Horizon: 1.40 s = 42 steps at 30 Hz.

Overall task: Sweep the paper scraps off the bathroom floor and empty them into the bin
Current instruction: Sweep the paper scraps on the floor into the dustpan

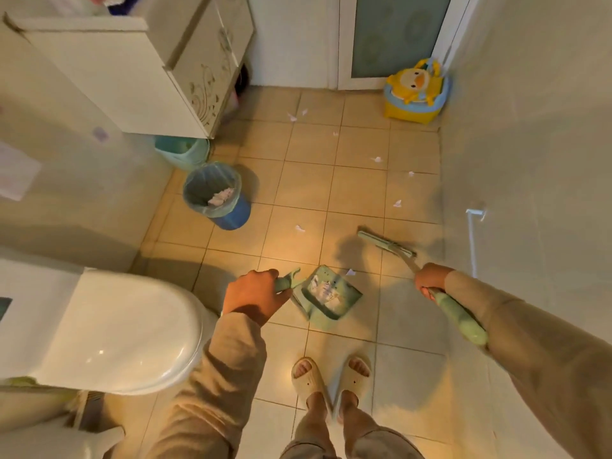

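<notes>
My left hand (253, 294) grips the handle of a green dustpan (328, 298) that holds several white paper scraps and sits low over the tiles. My right hand (430, 279) grips the green handle of a broom (385, 244), whose head rests on the floor to the right of the pan. Paper scraps lie scattered on the tiles: one beside the pan (350, 272), one in the middle (299, 228), others near the right wall (397, 203) and further back (292, 116). The blue bin (236, 215) with a liner stands left of centre and has paper inside.
A white toilet (132, 332) is at the near left. A white cabinet (149, 77) stands at the back left with a green bucket (188, 152) below it. A yellow duck potty (415, 92) sits in the far right corner by the door. My slippered feet (331, 372) are below.
</notes>
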Each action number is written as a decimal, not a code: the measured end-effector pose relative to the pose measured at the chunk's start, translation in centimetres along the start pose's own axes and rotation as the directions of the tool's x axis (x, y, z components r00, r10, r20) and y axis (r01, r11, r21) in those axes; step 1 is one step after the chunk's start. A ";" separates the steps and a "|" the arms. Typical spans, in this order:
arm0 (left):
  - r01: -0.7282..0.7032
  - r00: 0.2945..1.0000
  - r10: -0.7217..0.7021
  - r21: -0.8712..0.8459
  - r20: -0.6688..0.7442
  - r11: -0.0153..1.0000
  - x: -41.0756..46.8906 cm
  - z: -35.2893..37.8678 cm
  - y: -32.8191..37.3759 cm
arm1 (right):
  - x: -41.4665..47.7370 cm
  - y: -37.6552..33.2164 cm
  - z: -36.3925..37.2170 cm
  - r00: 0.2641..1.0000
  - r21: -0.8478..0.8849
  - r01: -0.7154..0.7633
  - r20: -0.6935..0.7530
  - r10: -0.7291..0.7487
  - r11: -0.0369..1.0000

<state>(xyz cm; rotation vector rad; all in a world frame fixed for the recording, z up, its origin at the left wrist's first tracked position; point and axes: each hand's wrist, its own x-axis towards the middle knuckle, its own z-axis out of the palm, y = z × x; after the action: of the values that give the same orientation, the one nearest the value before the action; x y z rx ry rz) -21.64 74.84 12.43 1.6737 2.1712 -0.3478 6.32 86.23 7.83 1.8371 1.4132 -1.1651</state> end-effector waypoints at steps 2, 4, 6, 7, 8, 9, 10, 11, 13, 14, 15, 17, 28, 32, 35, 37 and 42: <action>-0.003 1.000 0.003 0.002 -0.011 1.000 0.8 -0.5 -0.1 | 0.1 -0.3 1.3 0.999 -0.091 0.031 0.017 -0.030 0.995; -0.012 1.000 0.012 0.005 -0.016 1.000 1.4 -0.9 -0.2 | 0.0 -0.1 2.8 0.996 -0.184 0.056 0.072 -0.044 0.981; -0.023 0.999 0.024 0.012 -0.024 1.000 1.6 -1.0 -0.3 | -0.5 0.5 3.9 0.989 -0.168 0.080 0.134 -0.058 0.983; -0.028 0.999 0.028 0.011 -0.026 1.000 1.6 -0.9 -0.3 | -0.5 0.9 4.3 0.985 -0.131 0.079 0.162 -0.058 0.988; -0.035 0.999 0.035 0.014 -0.029 0.999 1.6 -0.9 -0.4 | -0.6 1.2 4.5 0.981 -0.108 0.064 0.188 -0.043 0.992; -0.040 0.999 0.040 0.022 -0.032 0.999 1.5 -0.7 -0.4 | -0.6 1.7 4.7 0.974 -0.092 0.038 0.227 -0.016 0.995; -0.045 0.998 0.046 0.030 -0.034 0.999 1.3 -0.6 -0.5 | -0.8 1.9 4.7 0.966 -0.038 0.002 0.260 0.008 0.999; -0.051 0.998 0.052 0.036 -0.031 0.998 1.2 -0.6 -0.4 | -0.7 2.3 4.7 0.954 0.035 -0.016 0.300 0.005 0.999; -0.057 0.998 0.058 0.041 -0.033 0.998 1.2 -0.5 -0.3 | -0.9 2.7 4.3 0.919 0.172 -0.051 0.395 -0.021 0.984; -0.062 0.998 0.063 0.044 -0.027 0.997 1.2 -0.5 -0.2 | -1.3 2.8 3.9 0.919 0.224 -0.060 0.394 -0.034 0.973; -0.071 0.997 0.072 0.042 -0.023 0.997 1.2 -0.6 -0.2 | -1.4 2.9 3.5 0.926 0.242 -0.052 0.376 -0.044 0.969; -0.084 0.996 0.085 0.040 -0.019 0.996 0.9 -0.3 -0.3 | -1.5 3.7 2.9 0.944 0.329 -0.034 0.320 -0.077 0.944; -0.062 0.998 0.062 0.000 -0.002 0.998 0.7 -1.0 -3.2 | -1.6 0.5 1.6 0.942 0.363 -0.120 0.337 -0.010 0.924; -0.046 0.999 0.045 -0.017 -0.014 0.999 1.3 -1.6 -4.1 | -1.4 -0.7 0.8 0.968 0.395 -0.129 0.248 0.030 0.909; -0.026 0.999 0.025 -0.039 -0.040 0.999 2.3 -1.9 -5.1 | -0.7 -2.2 0.4 0.979 0.353 -0.114 0.199 0.044 0.929; -0.003 0.999 0.000 -0.070 -0.047 0.998 2.6 -2.1 -5.2 | 0.0 -2.7 -0.3 0.981 0.347 -0.097 0.194 0.030 0.933; 0.090 0.994 -0.097 -0.125 -0.047 0.988 4.3 -2.4 -5.0 | 2.3 -5.1 -4.5 0.983 0.339 0.037 0.157 -0.095 0.940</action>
<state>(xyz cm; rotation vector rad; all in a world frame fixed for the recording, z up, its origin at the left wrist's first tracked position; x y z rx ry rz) -27.74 78.30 12.56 1.5350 2.2661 -0.1920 2.99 92.60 8.41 1.8653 1.2460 -1.6417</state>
